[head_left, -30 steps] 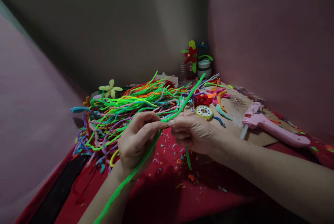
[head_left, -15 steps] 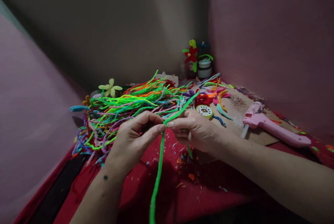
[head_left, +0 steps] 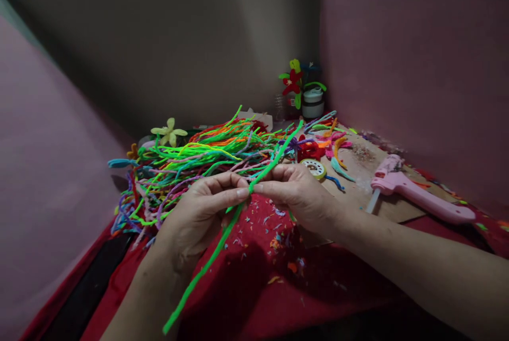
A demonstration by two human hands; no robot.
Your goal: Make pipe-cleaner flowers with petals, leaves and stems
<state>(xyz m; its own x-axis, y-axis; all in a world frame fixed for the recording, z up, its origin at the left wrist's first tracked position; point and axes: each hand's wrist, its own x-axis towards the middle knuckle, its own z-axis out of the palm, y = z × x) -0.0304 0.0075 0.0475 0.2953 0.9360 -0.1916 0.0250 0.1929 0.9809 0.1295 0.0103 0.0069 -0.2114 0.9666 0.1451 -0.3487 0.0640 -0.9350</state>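
Observation:
Bright green pipe cleaners (head_left: 217, 252) run between my two hands over the front of the table. My left hand (head_left: 202, 208) pinches them at the middle between thumb and forefinger. From the other side my right hand (head_left: 300, 192) grips the same spot, its fingertips almost meeting the left ones. One green length rises up and right past the right hand; another slants down to the lower left. A short green tip shows beneath the left fingers and another bit below the right hand. How the stems cross at the pinch is hidden by the fingertips.
A heap of coloured pipe cleaners (head_left: 207, 152) lies behind my hands. On the right, a pink glue gun (head_left: 421, 192) rests on cardboard (head_left: 358, 171), near a yellow round dial-like piece (head_left: 313, 169). Fuzzy scraps dot the red cloth (head_left: 234, 282). Pipe-cleaner flowers (head_left: 292, 82) stand behind.
The lower green length has swung from hanging nearly straight down to slanting lower left. Its upper end now points more steeply up. My left hand has turned slightly; both hands keep their pinch.

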